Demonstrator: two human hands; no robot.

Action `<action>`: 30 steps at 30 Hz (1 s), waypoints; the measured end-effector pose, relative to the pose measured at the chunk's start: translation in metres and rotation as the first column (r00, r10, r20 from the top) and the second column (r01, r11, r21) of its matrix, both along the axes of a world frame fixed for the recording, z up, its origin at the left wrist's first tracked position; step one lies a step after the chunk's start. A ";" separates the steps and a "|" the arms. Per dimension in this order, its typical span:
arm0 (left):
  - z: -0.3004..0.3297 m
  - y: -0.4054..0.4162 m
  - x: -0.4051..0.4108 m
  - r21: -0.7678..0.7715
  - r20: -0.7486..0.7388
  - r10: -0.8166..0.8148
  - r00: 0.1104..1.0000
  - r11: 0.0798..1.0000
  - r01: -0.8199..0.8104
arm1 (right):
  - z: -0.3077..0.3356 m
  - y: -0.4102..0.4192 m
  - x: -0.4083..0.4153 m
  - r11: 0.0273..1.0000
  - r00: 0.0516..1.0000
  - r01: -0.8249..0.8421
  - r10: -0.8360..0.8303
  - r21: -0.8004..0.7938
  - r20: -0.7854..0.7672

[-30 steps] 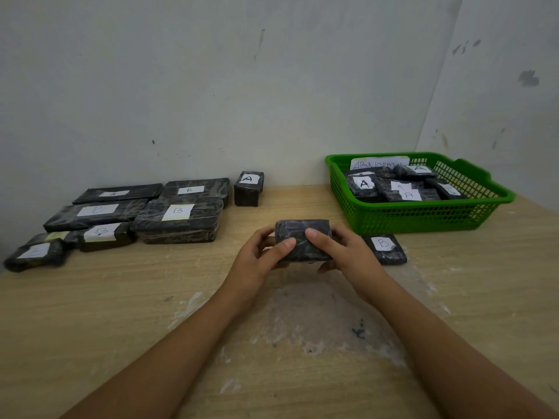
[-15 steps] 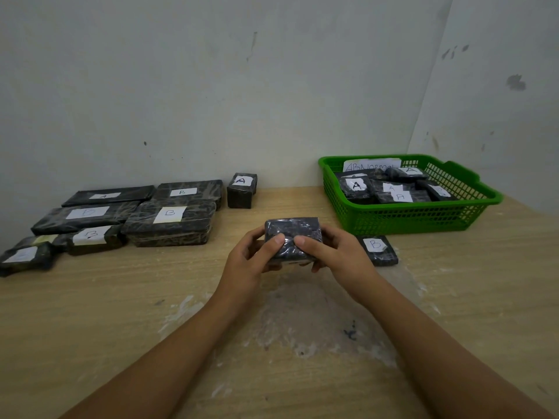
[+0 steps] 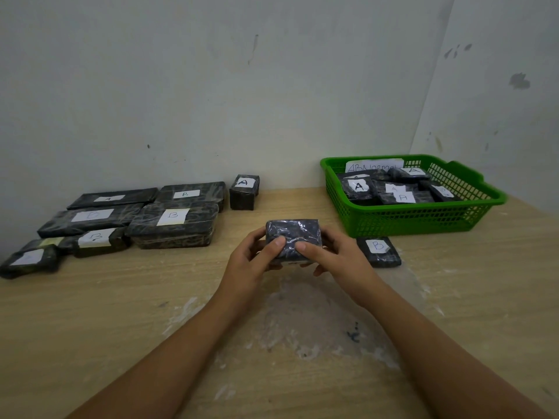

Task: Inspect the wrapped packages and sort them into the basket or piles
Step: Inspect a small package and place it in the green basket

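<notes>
Gripping the small black plastic-wrapped package (image 3: 292,241) with both hands (image 3: 252,261) (image 3: 335,258); best turned slowly, checking label side.

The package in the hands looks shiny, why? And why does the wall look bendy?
Head view: room light glints off the crinkled plastic wrap of the held package; the wide-angle lens bends the wall corner; the picture is dim but sharp.

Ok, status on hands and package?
Left hand and right hand both gripping the wrapped package. Held above the table. Nothing in the way.
</notes>
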State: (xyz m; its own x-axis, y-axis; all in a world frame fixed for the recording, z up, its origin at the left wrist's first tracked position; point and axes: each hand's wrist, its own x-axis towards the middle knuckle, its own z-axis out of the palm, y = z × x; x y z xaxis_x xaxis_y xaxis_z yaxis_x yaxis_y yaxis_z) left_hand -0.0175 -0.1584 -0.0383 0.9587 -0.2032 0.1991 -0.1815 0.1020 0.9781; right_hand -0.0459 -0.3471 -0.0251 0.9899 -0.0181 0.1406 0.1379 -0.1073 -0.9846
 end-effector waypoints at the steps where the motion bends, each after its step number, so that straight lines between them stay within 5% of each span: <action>1: 0.000 0.000 0.000 -0.001 -0.005 0.001 1.000 1.000 -0.001 | 0.000 0.000 0.000 1.000 1.000 0.002 -0.002 0.003 0.002; 8: 0.000 0.000 0.002 -0.013 -0.035 -0.002 0.999 1.000 0.002 | -0.002 -0.002 0.001 0.999 1.000 0.005 -0.005 0.036 0.021; 16: 0.002 -0.001 0.000 -0.005 -0.018 0.027 0.999 1.000 -0.027 | -0.004 -0.005 0.001 0.994 0.998 -0.018 0.025 -0.111 0.058; 30: 0.003 0.001 -0.006 0.070 0.092 -0.009 0.996 0.998 0.002 | 0.004 -0.003 -0.002 0.999 0.999 0.036 -0.036 -0.011 0.021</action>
State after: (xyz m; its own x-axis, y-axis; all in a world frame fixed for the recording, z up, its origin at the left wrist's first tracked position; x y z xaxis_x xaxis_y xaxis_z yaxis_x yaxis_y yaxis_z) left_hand -0.0236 -0.1577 -0.0354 0.9356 -0.2252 0.2718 -0.2710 0.0350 0.9619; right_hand -0.0477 -0.3501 -0.0215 0.9856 -0.0518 0.1613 0.1539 -0.1236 -0.9803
